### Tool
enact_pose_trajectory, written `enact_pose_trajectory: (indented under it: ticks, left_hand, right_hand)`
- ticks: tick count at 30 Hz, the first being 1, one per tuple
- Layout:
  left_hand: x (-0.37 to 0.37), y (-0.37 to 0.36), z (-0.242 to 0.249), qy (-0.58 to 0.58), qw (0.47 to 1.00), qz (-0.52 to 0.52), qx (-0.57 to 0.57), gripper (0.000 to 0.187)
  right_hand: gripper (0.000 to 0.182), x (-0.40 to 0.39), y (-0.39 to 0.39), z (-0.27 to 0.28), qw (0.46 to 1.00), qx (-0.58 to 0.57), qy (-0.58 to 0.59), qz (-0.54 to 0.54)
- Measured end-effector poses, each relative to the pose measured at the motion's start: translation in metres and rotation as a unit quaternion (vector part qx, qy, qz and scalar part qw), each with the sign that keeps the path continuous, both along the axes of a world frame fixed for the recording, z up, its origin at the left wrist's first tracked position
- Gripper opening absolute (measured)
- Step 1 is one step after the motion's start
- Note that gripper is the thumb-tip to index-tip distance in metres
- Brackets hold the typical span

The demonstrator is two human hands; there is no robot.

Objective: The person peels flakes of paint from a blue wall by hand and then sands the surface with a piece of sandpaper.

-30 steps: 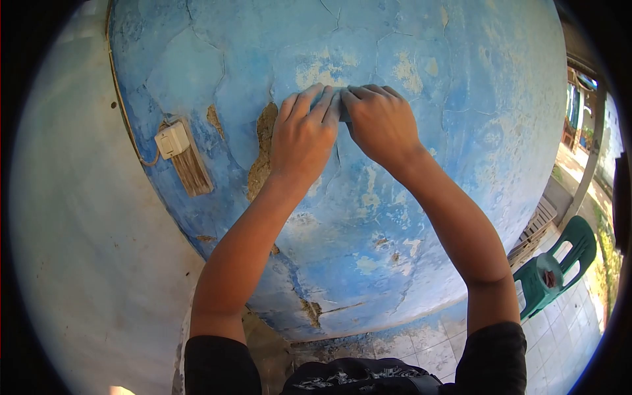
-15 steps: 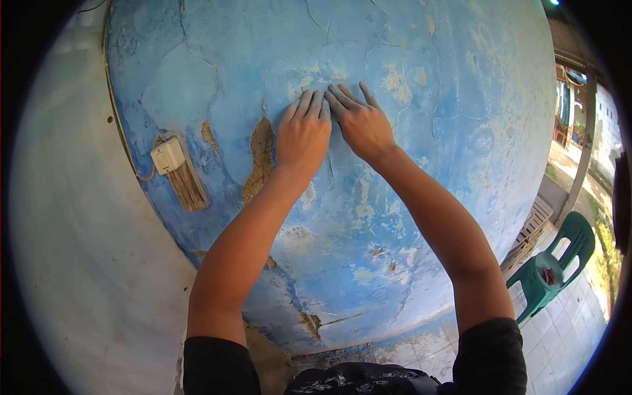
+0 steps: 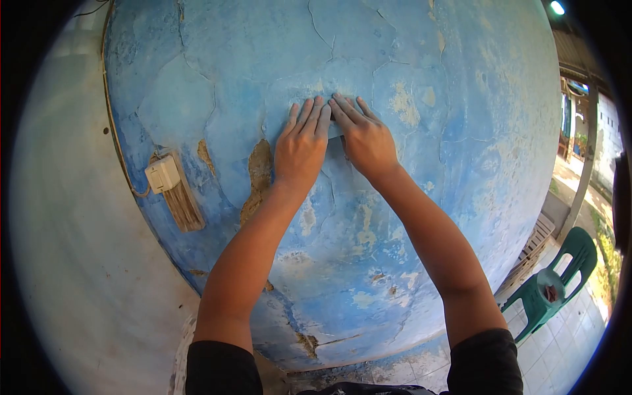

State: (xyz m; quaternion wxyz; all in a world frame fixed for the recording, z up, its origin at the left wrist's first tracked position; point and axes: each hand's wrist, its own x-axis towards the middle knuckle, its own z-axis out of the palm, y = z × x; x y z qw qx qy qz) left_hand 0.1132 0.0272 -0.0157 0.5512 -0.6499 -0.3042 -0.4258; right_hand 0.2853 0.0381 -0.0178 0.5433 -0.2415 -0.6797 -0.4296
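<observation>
My left hand (image 3: 301, 146) and my right hand (image 3: 366, 139) lie side by side against a blue, peeling wall (image 3: 421, 197). Both sets of fingers are stretched out flat and point upward, with grey dust on them. Between the hands, the edge of a thin grey-blue flat piece (image 3: 335, 130) shows, casting a dark shadow below. Most of this piece is hidden under the fingers, so I cannot make out its kind. Pale worn paint surrounds the fingertips.
At left, a light switch (image 3: 162, 174) sits on a wooden block (image 3: 185, 205). Beside my left forearm, a hole in the plaster (image 3: 259, 174) exposes brown material. A green plastic chair (image 3: 556, 283) bearing a clear dish (image 3: 550, 284) stands on the tiled floor at right.
The view has tilted upward, so the wall appears lower. My hands have slid slightly up the wall, and the flat piece's edge now shows more clearly between them.
</observation>
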Motion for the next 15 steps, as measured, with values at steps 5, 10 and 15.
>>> enact_pose_trajectory:
  ticks: [5,10,15]
  left_hand:
    - [-0.003,0.000,0.024,0.009,1.000,-0.021,0.007,0.036]
    - [-0.010,0.002,-0.014,0.027,0.999,-0.041,-0.008,0.039]
    - [0.000,-0.009,-0.024,0.002,0.999,0.026,-0.020,0.046]
  right_hand:
    - [0.046,0.004,0.003,0.014,1.000,-0.005,-0.016,-0.005]
    - [0.047,-0.006,0.005,-0.017,1.000,0.019,0.015,-0.016]
    - [0.049,-0.011,-0.001,-0.032,0.999,0.000,0.024,-0.028]
